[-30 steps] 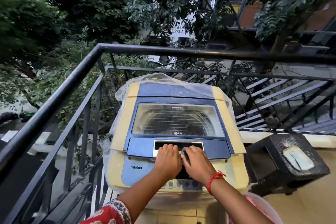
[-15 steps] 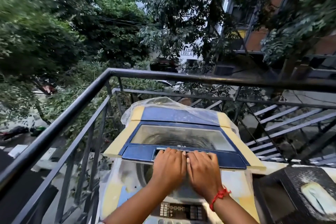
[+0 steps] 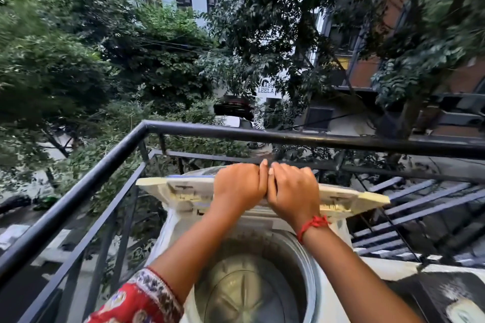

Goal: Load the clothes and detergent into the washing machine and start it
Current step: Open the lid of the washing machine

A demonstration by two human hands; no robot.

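Note:
A top-loading washing machine [image 3: 168, 231] stands on a balcony against the railing. Its lid [image 3: 183, 189] is raised high, and I see its pale underside edge-on. My left hand [image 3: 237, 186] and my right hand [image 3: 294, 189] sit side by side on the lid's front edge, both gripping it. A red thread circles my right wrist. Below my arms the steel drum [image 3: 252, 288] lies open, and no clothes show in it. No clothes or detergent are in view.
A black metal railing [image 3: 262, 136] runs behind and to the left of the machine. A dark stool or stand [image 3: 446, 294] sits at the lower right. Trees, buildings and a street lie beyond the railing.
Both hands have lifted the lid from flat and closed to raised high, exposing the drum. The view has tilted upward toward the trees and buildings.

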